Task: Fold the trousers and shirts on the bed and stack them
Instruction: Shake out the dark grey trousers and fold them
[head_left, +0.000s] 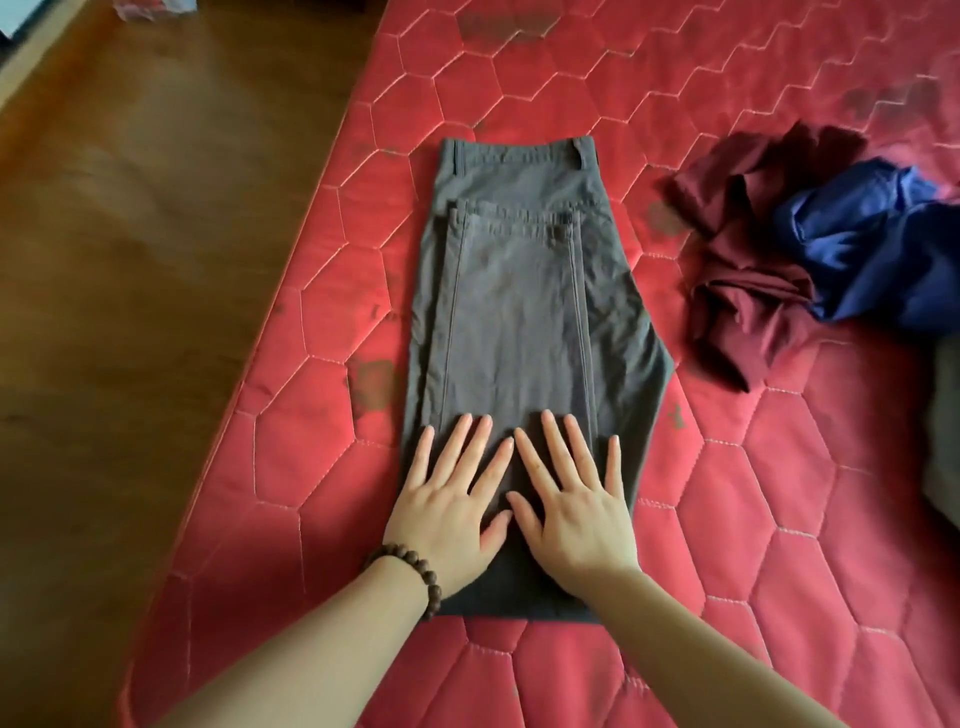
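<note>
Both hands, the left hand (451, 512) and right hand (572, 512), are lying flat with fingers spread on the near end of the grey trousers (511, 312), probably pressing the fold smooth. Beyond and right of them, a maroon shirt (737, 270) and blue shirt (872, 244) are waiting crumpled on the bed (779, 493).

Trousers (514, 312) left of shirts (810, 249)
</note>
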